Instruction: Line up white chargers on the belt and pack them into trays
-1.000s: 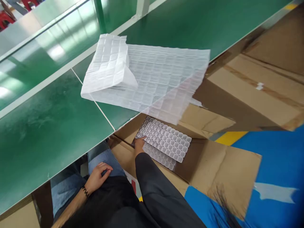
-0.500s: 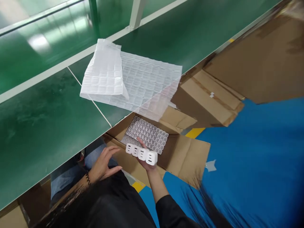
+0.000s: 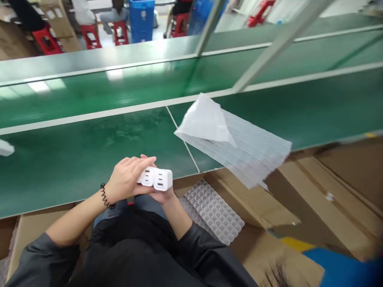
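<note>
A row of white power adapters [image 3: 163, 180] with slotted faces is held above the near edge of the green bench. My right hand [image 3: 165, 195] supports the row from below and behind. My left hand [image 3: 125, 177], with a black coiled band on its wrist, is wrapped over the row's left end, so only two adapters show clearly. To the right of my hands, an open cardboard box [image 3: 254, 239] contains rows of whitish block-shaped pieces [image 3: 217, 207], packed closely together.
A translucent padded sheet [image 3: 257, 155], partly folded, lies on the green bench [image 3: 134, 139] and hangs over its edge. More cardboard boxes [image 3: 329, 199] stand at the right. A white object [image 3: 6, 148] sits at the far left. Across the bench, people sit on red stools [image 3: 90, 36].
My left hand, earlier open and apart, has closed over the adapters. The row has moved left, from above the box to the bench edge. My view has swung up and left.
</note>
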A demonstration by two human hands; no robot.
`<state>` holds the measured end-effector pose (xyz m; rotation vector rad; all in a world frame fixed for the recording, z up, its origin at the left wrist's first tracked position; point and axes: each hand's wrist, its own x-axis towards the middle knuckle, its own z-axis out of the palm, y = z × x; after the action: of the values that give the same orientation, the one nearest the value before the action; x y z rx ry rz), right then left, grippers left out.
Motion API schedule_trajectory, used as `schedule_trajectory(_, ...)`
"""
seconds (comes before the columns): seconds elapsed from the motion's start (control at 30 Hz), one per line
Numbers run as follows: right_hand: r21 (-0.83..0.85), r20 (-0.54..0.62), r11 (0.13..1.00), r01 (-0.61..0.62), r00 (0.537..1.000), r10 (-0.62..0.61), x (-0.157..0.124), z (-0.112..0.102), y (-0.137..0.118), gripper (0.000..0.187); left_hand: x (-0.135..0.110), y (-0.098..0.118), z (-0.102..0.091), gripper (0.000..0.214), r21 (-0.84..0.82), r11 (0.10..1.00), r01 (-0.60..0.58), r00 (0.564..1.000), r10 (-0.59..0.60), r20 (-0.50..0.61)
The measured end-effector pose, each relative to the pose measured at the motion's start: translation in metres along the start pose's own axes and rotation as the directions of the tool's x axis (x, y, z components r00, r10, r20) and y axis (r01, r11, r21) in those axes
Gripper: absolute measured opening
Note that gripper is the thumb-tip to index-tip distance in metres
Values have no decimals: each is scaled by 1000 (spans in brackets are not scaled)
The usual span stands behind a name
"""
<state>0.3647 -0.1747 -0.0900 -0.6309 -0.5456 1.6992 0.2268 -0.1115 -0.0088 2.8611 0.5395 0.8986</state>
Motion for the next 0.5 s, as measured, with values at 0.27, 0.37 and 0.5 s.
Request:
schedule_trajectory(0.27,15,116,997,-71,991,69,84,63,16,47,-47,-96,-44,78,-112,983,148,986,-156,-60)
schedule_trajectory(0.37,-81,166,992,-94,980,107,123,75,9,47,-57,-131,-52,86,-227,958,178,979,-195,-53)
schedule_trajectory(0.5,-190,219,968,-166,954,207,165,78,5,62,-73,-165,-55,91,-306,917,256,953,-292,-79)
